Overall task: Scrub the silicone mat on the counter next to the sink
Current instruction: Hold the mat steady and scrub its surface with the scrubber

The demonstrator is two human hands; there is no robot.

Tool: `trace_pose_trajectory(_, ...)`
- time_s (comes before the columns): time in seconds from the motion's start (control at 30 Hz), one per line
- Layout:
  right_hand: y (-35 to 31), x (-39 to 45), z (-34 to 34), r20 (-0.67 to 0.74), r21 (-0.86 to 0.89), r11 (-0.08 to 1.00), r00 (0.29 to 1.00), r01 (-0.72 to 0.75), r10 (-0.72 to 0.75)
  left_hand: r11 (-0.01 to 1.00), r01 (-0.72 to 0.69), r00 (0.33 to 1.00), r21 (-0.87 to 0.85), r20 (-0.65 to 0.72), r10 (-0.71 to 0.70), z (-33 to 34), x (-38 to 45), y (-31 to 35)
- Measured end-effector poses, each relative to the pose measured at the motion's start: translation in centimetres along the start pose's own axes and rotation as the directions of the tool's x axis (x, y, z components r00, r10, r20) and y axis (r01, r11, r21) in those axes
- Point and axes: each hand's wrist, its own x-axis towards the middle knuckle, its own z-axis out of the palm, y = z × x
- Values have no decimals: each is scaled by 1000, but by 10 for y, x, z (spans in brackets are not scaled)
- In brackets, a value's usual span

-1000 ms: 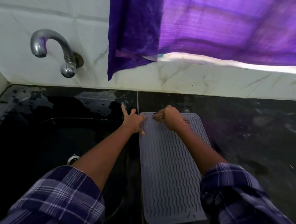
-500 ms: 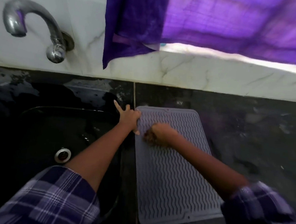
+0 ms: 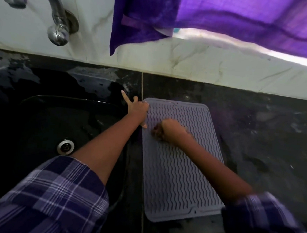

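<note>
Head view: a grey silicone mat (image 3: 178, 165) with wavy ridges lies flat on the dark counter (image 3: 265, 142), just right of the black sink (image 3: 45, 119). The left hand (image 3: 137, 109) rests on the mat's far left edge, fingers spread open, the index finger pointing toward the wall. The right hand (image 3: 166, 131) is curled closed and pressed on the mat's upper part; it is blurred, and what it grips cannot be told. Both forearms carry rolled plaid sleeves (image 3: 56, 197). A steel tap (image 3: 54, 16) and purple cloth (image 3: 219, 17) hang above.
</note>
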Motion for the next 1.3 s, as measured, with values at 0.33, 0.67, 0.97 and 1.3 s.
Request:
trace_pose_trajectory(0.33, 0, 32, -42, -203, -103, 993, 979, -51, 29, 999, 22, 1000, 31, -2, -22, 2, 0, 3)
trace_pose_trajectory(0.67, 13, -53, -34, 305, 22, 998, 951, -58, 49, 1000, 11, 1000, -13, -8, -11, 1, -9, 3)
trace_pose_trajectory(0.97, 9, -11, 3, -272, 107, 994, 962, -1, 30, 1000, 16, 1000, 8, -12, -16, 4, -4, 4)
trace_pose_trajectory(1.3, 20, -48, -34, -6, 231, 968, 995, -100, 104, 996, -32, 995, 85, -87, 40, 4, -40, 19)
